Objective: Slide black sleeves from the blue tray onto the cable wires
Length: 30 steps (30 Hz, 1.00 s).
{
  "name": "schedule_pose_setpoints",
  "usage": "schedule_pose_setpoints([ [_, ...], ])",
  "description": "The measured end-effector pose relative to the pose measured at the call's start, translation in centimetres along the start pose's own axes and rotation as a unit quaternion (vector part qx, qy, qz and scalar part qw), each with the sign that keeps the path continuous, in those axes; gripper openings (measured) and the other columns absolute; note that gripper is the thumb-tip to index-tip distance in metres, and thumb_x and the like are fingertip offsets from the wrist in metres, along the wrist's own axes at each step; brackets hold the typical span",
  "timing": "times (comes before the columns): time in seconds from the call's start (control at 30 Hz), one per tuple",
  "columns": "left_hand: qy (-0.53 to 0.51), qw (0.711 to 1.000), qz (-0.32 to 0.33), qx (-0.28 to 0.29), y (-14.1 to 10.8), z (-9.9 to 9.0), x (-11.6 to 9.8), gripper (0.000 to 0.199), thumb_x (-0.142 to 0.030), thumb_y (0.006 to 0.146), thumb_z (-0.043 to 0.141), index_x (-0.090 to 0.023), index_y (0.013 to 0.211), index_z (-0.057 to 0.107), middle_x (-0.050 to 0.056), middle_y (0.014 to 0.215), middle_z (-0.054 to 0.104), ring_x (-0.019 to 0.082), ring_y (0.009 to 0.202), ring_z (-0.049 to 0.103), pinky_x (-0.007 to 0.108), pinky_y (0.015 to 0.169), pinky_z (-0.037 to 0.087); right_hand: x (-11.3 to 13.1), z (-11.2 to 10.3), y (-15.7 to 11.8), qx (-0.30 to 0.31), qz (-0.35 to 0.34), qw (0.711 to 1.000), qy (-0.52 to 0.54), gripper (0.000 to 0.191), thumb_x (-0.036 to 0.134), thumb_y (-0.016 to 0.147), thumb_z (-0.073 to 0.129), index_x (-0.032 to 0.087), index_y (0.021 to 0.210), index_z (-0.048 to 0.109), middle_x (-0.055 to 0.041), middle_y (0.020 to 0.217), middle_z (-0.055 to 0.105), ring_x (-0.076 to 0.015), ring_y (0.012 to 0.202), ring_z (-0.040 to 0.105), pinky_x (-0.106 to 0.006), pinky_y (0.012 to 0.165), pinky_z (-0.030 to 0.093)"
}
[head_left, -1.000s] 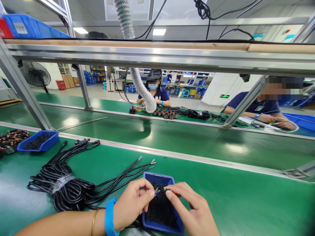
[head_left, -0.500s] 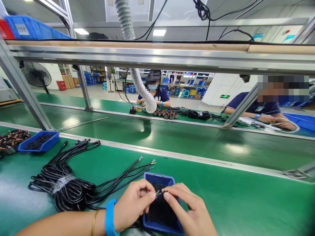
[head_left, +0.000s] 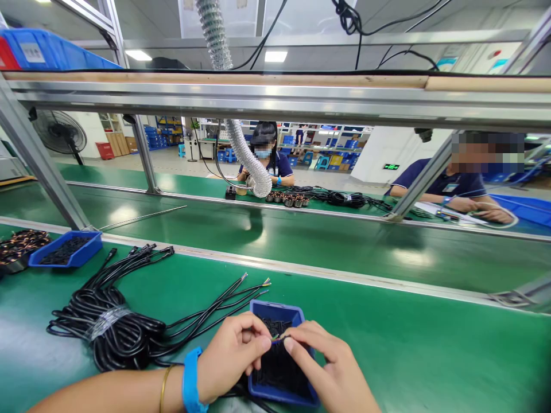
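At our left lies the bundled black cable coil (head_left: 107, 335). Our left hand (head_left: 230, 361) pinches a stripped wire end (head_left: 275, 336) over the small blue tray (head_left: 297, 315) of black sleeves; our right hand (head_left: 327, 367) pinches a short black sleeve against it. We judge threading is underway; next calls for fine alignment.

thin wire end (head_left: 275, 337) – pinched above blue tray (head_left: 275, 312) of black pieces
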<state>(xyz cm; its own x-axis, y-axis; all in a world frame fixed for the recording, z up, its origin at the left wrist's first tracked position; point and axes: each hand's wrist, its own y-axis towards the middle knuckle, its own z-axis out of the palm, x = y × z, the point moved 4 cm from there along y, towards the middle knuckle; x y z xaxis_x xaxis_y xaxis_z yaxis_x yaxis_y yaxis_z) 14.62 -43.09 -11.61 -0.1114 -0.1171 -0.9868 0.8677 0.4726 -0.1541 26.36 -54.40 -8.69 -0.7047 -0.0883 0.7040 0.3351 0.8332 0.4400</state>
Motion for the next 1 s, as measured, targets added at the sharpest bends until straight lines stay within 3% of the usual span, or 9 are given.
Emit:
schedule_pose_setpoints([
  [0.07,0.000,1.000,0.005,0.002,0.0,0.0,-0.1,0.050,-0.062,0.072,0.068,-0.014,0.082,0.056,-0.004,0.056,0.048,0.009,0.050,0.045,0.020,0.046,0.034,-0.3,0.6,-0.1,0.037,0.019,0.999,0.015,0.024,0.028,0.095,0.056,0.023,0.081,0.074,-0.0004,0.074,0.070,-0.0154,0.069,0.065,-0.025,0.064,0.052],
  [0.13,0.003,1.000,-0.001,-0.006,0.0,-0.1,0.0,0.049,-0.061,0.073,0.067,-0.015,0.082,0.055,-0.004,0.055,0.049,0.009,0.048,0.043,0.021,0.046,0.032,-0.4,1.1,-0.2,0.040,-0.006,0.999,-0.003,0.021,0.024,0.096,0.056,0.022,0.085,0.074,-0.0010,0.076,0.070,-0.0156,0.071,0.065,-0.026,0.066,0.052],
  [0.23,-0.001,0.999,-0.012,-0.031,0.1,-0.2,-0.1,0.042,-0.056,0.075,0.066,-0.016,0.078,0.054,-0.006,0.051,0.043,0.008,0.047,0.036,0.021,0.046,0.026,-0.1,1.1,-0.4,-0.017,-0.101,0.993,-0.062,0.016,0.016,0.095,0.055,0.021,0.095,0.070,-0.0031,0.082,0.069,-0.0161,0.076,0.062,-0.028,0.070,0.053],
  [0.33,-0.014,0.999,-0.009,-0.033,0.0,-0.2,-0.4,0.035,-0.047,0.074,0.068,-0.016,0.073,0.052,-0.009,0.051,0.035,0.007,0.049,0.029,0.021,0.049,0.024,0.2,0.4,-0.5,-0.083,-0.166,0.976,-0.118,0.022,0.008,0.094,0.052,0.018,0.108,0.066,-0.0062,0.087,0.065,-0.0168,0.082,0.059,-0.027,0.070,0.053],
  [0.5,-0.017,0.999,0.006,-0.026,-0.2,-0.1,-0.7,0.027,-0.037,0.072,0.067,-0.016,0.070,0.051,-0.008,0.056,0.038,0.007,0.054,0.029,0.023,0.054,0.026,0.9,-0.1,-0.8,-0.083,-0.225,0.952,-0.193,0.028,0.000,0.092,0.046,0.014,0.109,0.063,-0.0099,0.091,0.060,-0.0181,0.085,0.054,-0.029,0.070,0.052],
  [0.67,-0.006,1.000,0.012,-0.025,-0.2,-0.1,-0.8,0.025,-0.035,0.071,0.066,-0.016,0.069,0.052,-0.005,0.061,0.042,0.008,0.058,0.032,0.024,0.057,0.028,1.4,0.1,-1.0,-0.082,-0.246,0.938,-0.229,0.025,0.000,0.091,0.048,0.012,0.108,0.062,-0.0105,0.090,0.061,-0.0190,0.082,0.052,-0.031,0.069,0.049],
  [1.0,-0.004,1.000,0.007,-0.029,0.0,-0.1,-0.5,0.022,-0.034,0.070,0.064,-0.016,0.070,0.052,-0.006,0.060,0.042,0.008,0.057,0.032,0.025,0.057,0.028,1.3,0.1,-0.8,-0.078,-0.243,0.944,-0.210,0.024,-0.001,0.090,0.050,0.010,0.108,0.061,-0.0108,0.088,0.060,-0.0193,0.081,0.051,-0.032,0.068,0.048],
])
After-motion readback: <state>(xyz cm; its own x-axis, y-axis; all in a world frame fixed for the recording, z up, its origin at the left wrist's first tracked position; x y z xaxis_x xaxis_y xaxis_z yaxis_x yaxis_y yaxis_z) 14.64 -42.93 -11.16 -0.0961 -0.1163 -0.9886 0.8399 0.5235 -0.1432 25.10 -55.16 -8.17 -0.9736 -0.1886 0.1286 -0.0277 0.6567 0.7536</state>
